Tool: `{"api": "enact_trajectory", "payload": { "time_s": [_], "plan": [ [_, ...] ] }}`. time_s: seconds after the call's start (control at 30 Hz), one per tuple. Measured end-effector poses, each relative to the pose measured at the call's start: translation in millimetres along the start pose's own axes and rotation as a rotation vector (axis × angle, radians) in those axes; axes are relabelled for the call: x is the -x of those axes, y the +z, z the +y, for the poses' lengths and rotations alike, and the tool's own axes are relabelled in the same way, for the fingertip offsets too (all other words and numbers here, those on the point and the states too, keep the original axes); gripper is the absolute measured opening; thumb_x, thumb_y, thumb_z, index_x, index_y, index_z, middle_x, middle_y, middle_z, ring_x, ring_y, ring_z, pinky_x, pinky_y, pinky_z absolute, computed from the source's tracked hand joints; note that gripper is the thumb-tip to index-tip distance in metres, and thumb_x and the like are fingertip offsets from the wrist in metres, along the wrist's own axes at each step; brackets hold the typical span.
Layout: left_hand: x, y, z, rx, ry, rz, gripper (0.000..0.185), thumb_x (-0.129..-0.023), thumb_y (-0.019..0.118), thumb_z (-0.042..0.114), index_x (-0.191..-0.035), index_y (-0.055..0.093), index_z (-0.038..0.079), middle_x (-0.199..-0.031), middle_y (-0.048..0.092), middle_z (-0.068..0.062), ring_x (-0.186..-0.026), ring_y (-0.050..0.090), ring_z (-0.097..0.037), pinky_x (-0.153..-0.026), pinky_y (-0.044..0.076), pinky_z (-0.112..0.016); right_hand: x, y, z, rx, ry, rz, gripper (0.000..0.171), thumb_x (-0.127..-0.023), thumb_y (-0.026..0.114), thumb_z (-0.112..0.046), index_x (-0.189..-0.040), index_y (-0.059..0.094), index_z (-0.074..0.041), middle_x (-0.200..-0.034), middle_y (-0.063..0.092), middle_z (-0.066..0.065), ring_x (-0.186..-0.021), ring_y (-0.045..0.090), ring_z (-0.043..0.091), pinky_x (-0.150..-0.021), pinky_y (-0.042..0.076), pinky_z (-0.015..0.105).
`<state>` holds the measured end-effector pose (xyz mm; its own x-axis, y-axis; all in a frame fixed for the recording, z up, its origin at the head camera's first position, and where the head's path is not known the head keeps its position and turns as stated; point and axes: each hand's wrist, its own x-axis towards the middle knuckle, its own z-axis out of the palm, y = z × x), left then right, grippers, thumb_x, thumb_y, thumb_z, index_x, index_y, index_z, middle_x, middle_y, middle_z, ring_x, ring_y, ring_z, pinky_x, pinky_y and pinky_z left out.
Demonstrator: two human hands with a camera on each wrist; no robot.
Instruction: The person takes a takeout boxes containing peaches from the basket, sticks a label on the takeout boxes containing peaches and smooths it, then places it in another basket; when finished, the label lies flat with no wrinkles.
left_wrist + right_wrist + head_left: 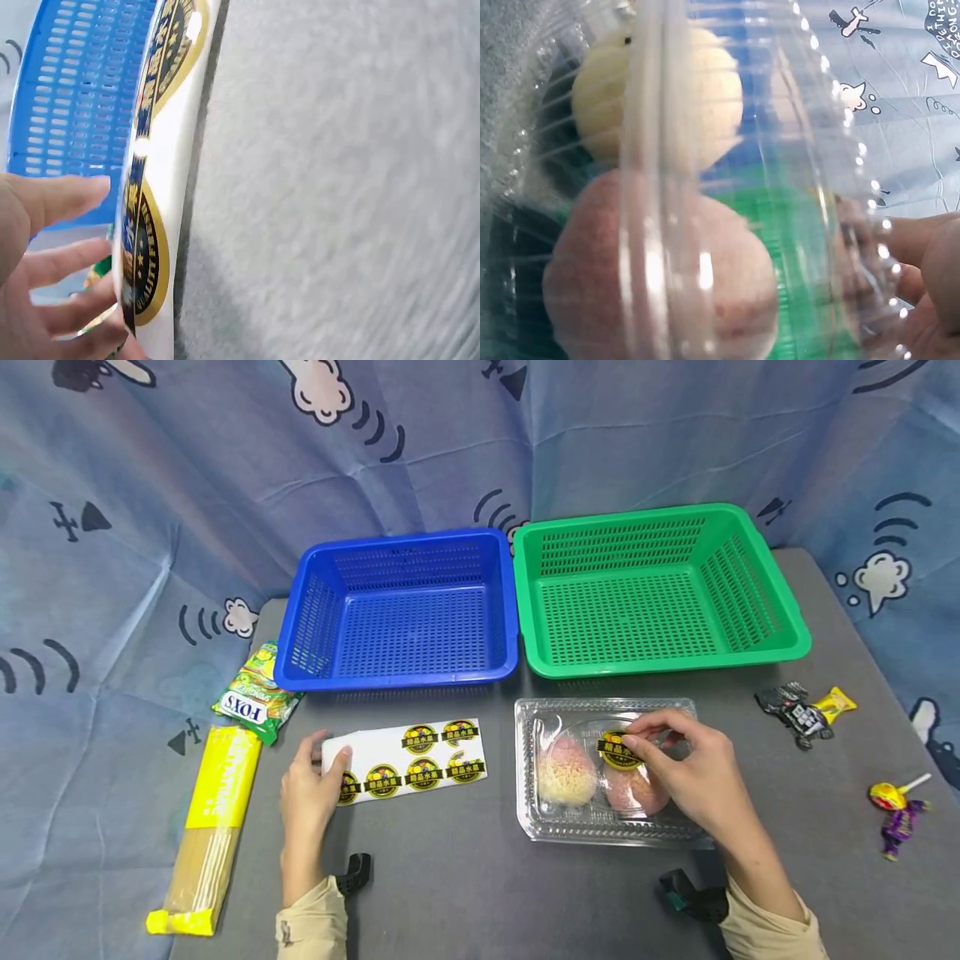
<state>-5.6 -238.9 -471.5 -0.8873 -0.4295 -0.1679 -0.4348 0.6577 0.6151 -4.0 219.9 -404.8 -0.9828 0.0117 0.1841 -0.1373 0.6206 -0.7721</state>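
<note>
My left hand (311, 789) is at the left end of a white sheet of round black-and-gold stickers (382, 779), thumb over the sheet and fingers by its edge. In the left wrist view its fingers look spread and relaxed beside the sheet (161, 150); whether they touch it is hard to tell. Between thumb and fingertip, my right hand (693, 768) pinches one round sticker (618, 752) over the lid of a clear plastic box (528, 777). Inside lie two peach-like fruits, one yellowish (567, 772), one pinker (637, 793). Whether the sticker touches the lid cannot be told.
A blue basket (397, 681) and a green basket (667, 664) stand side by side at the back. Leftward lie a green FOX'S candy bag (255, 697) and a yellow noodle pack (213, 818). Wrapped sweets (802, 714) and a lollipop (888, 795) are at the right.
</note>
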Motion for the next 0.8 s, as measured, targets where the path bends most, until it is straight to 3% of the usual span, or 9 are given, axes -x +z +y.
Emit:
{"api": "enact_trajectory", "payload": {
  "time_s": [0.23,0.4,0.53,0.63,0.8],
  "plan": [
    [6.0,7.5,6.7,-0.023,0.026,0.098,0.05,-0.099,0.071,0.029,-0.144,0.06,0.009,-0.15,0.048,-0.024,-0.142,0.041,-0.046,-0.104,0.041,-0.075,2.3,5.7,-1.0,-0.006,0.004,-0.026,0.019,-0.084,0.088,-0.001,-0.095,0.078,-0.012,-0.085,0.073,0.002,-0.079,0.058,-0.001,-0.075,0.046,0.016],
    [16.5,25.5,20.5,0.103,0.136,0.159,0.042,-0.095,0.076,0.018,-0.134,0.067,0.006,-0.142,0.057,-0.023,-0.132,0.047,-0.043,-0.106,0.042,-0.064,4.6,11.1,-3.2,-0.022,-0.026,-0.031,0.023,-0.08,0.09,0.0,-0.096,0.078,-0.011,-0.086,0.072,0.001,-0.079,0.057,0.0,-0.072,0.045,0.015],
    [28.4,42.8,35.4,0.233,0.234,0.164,0.038,-0.091,0.079,0.012,-0.128,0.071,0.007,-0.131,0.066,-0.019,-0.123,0.055,-0.038,-0.1,0.045,-0.052,5.1,14.4,-4.4,-0.034,-0.05,-0.04,0.025,-0.079,0.091,0.001,-0.097,0.078,-0.011,-0.088,0.072,0.001,-0.078,0.057,-0.001,-0.07,0.045,0.014],
    [37.7,52.0,47.1,0.316,0.275,0.12,0.036,-0.092,0.079,0.01,-0.128,0.071,0.006,-0.125,0.07,-0.015,-0.119,0.06,-0.032,-0.093,0.049,-0.042,4.2,16.2,-4.7,-0.039,-0.067,-0.042,0.026,-0.079,0.09,0.002,-0.098,0.077,-0.01,-0.088,0.071,0.001,-0.078,0.057,-0.001,-0.068,0.045,0.013],
    [51.5,63.1,66.0,0.529,0.289,-0.071,0.039,-0.095,0.078,0.011,-0.133,0.069,0.005,-0.122,0.073,-0.015,-0.114,0.066,-0.03,-0.083,0.052,-0.026,3.1,17.8,-6.0,-0.036,-0.08,-0.043,0.026,-0.078,0.091,0.002,-0.097,0.077,-0.01,-0.088,0.07,0.001,-0.077,0.056,0.0,-0.067,0.044,0.014]
  ]
}}
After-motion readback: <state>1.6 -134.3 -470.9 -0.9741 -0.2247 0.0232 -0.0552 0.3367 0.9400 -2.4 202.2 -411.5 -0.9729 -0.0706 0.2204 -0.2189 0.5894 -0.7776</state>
